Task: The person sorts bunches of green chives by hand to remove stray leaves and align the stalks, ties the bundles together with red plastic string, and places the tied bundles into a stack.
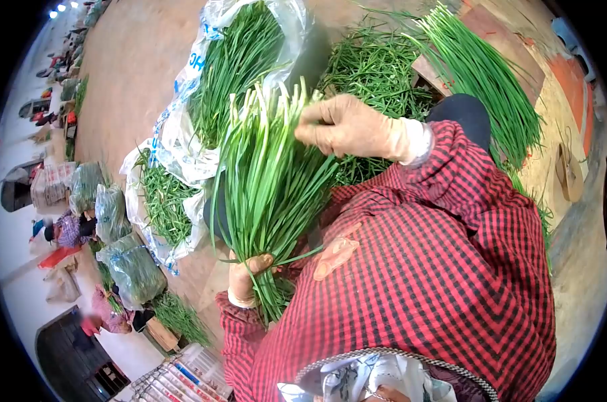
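My left hand, at the lower left of the view, is closed round the leafy lower part of a bunch of garlic chives. The pale stem ends point up and away from me, and the green leaves fan over my lap. Beside those pale ends, my right hand has its fingers curled into a pinch against the bunch's right side. Whatever is between those fingertips is too small to tell. Both wrists show white cuffs, as of thin gloves.
Behind the bunch stands an open plastic bag full of chives. Loose green trimmings lie on the floor ahead, with a long chive bundle on the right. Filled bags and other people are at the left.
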Tool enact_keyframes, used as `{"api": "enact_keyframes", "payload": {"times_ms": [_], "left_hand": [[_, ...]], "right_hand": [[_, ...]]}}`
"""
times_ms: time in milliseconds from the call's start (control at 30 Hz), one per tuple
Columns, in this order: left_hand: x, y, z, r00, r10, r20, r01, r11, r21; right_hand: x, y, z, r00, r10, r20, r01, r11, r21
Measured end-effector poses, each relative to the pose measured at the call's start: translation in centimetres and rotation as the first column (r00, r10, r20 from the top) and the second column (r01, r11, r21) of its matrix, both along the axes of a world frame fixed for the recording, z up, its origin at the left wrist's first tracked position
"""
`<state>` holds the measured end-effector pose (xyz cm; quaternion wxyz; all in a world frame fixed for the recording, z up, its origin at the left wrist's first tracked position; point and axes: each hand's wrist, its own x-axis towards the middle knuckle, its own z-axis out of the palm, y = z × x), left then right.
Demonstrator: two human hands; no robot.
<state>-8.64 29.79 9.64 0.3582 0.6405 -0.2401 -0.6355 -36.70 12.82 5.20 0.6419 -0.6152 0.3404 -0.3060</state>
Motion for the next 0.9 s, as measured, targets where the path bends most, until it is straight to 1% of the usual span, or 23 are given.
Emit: {"api": "enact_keyframes", "payload": {"times_ms": [33,100,167,200,233,300,333,367,400,433,467,500,567,600,633,700,733,800,833,900], "left_hand": [[0.0,0.1,0.0,1.000,0.001,0.004,-0.001,1.000,-0.005],[1.0,0.5,-0.7,1.000,-0.012,0.014,0.012,1.000,-0.026],[1.2,0.7,-1.1,0.997,-0.041,0.072,0.042,0.999,-0.008],[0.8,0.6,-0.9,0.999,-0.017,0.048,0.017,1.000,-0.001],[0.8,0.7,-1.0,0.999,-0.016,0.046,0.016,1.000,-0.001],[1.0,0.8,-1.4,0.996,-0.024,0.084,0.024,1.000,0.003],[1.5,0.7,-1.4,0.990,-0.098,0.102,0.097,0.995,0.020],[1.3,0.7,-1.3,0.989,-0.104,0.101,0.103,0.995,0.020],[1.0,0.7,-1.0,0.988,-0.120,0.094,0.119,0.993,0.016],[0.8,0.6,-0.9,0.987,-0.135,0.087,0.135,0.991,0.011],[0.8,0.5,-0.9,0.986,-0.161,0.045,0.161,0.987,0.010],[0.6,0.5,-0.9,0.986,-0.161,0.044,0.161,0.987,0.005],[0.1,0.8,-0.6,0.989,-0.123,0.079,0.117,0.990,0.077],[0.1,0.9,-0.5,0.991,-0.123,0.043,0.119,0.988,0.097],[0.1,0.9,-0.6,0.992,-0.120,0.045,0.115,0.988,0.099],[0.1,0.9,-0.9,0.988,-0.152,0.022,0.151,0.988,0.039],[0.1,0.8,-0.8,0.988,-0.154,0.022,0.153,0.987,0.044],[0.0,0.5,-0.5,0.984,-0.174,0.044,0.171,0.982,0.078],[0.1,0.4,-0.5,0.984,-0.175,0.042,0.171,0.982,0.079],[0.3,0.3,-0.5,0.982,-0.178,0.064,0.173,0.982,0.072]], "right_hand": [[-0.4,0.4,1.1,0.991,0.130,0.006,-0.130,0.982,0.135],[-1.5,1.3,2.3,0.921,0.381,0.079,-0.388,0.909,0.150],[-3.1,2.1,3.6,0.851,0.467,0.242,-0.500,0.861,0.098],[-4.2,2.2,4.6,0.847,0.443,0.294,-0.497,0.857,0.140],[-5.1,1.8,4.3,0.811,0.464,0.356,-0.499,0.867,0.008],[-6.9,0.6,3.1,0.794,0.312,0.522,-0.354,0.935,-0.020],[-6.7,-0.4,2.9,0.924,0.122,0.362,-0.109,0.992,-0.056],[-6.5,-1.6,2.5,0.974,-0.104,0.202,0.133,0.982,-0.134],[-6.4,-3.0,1.1,0.964,-0.261,-0.042,0.244,0.940,-0.240],[-6.2,-4.2,-0.3,0.868,-0.422,-0.263,0.315,0.875,-0.367],[-5.9,-4.9,-0.7,0.922,-0.292,-0.255,0.238,0.945,-0.222],[-5.1,-5.0,-1.0,0.946,-0.239,-0.218,0.221,0.970,-0.104],[-3.5,-5.5,-2.1,0.978,-0.110,-0.175,0.123,0.990,0.066],[-2.9,-5.1,-2.1,0.995,-0.068,-0.075,0.073,0.995,0.062],[-2.2,-5.1,-2.3,0.997,-0.070,-0.013,0.071,0.995,0.075],[-1.3,-5.0,-2.5,0.987,-0.155,0.038,0.151,0.985,0.081],[-1.4,-4.7,-2.4,0.987,-0.157,0.037,0.153,0.984,0.086],[-1.8,-4.5,-1.5,0.962,-0.196,0.191,0.178,0.978,0.109],[-2.1,-4.5,-1.0,0.962,-0.197,0.188,0.179,0.978,0.110],[-3.2,-4.3,-0.6,0.907,-0.412,0.087,0.419,0.903,-0.097]]}}
